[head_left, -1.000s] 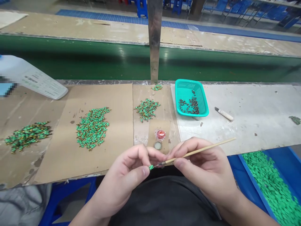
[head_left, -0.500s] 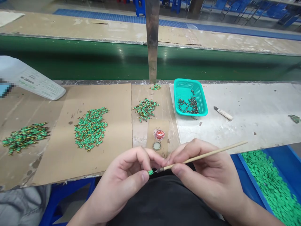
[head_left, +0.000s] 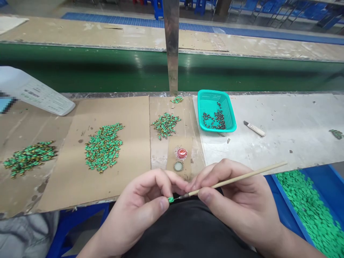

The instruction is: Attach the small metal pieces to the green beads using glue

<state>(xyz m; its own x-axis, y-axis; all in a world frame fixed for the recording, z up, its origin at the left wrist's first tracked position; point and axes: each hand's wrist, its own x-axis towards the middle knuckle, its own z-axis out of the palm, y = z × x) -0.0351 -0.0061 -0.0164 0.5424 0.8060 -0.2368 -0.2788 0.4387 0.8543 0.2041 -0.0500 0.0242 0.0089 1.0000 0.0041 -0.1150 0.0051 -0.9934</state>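
Pinching a green piece (head_left: 171, 200) in the left hand (head_left: 143, 204); gripping a thin, brush-like stick (head_left: 258, 172) in the right hand (head_left: 236, 197), aimed at the piece; likely partway done; hard to tell finished from waiting in the green piles (head_left: 103, 147) on the counter (head_left: 271, 152).

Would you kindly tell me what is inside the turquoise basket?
Small dark pieces lie inside the basket, mostly in its near half; anything beneath them is covered and cannot be seen.
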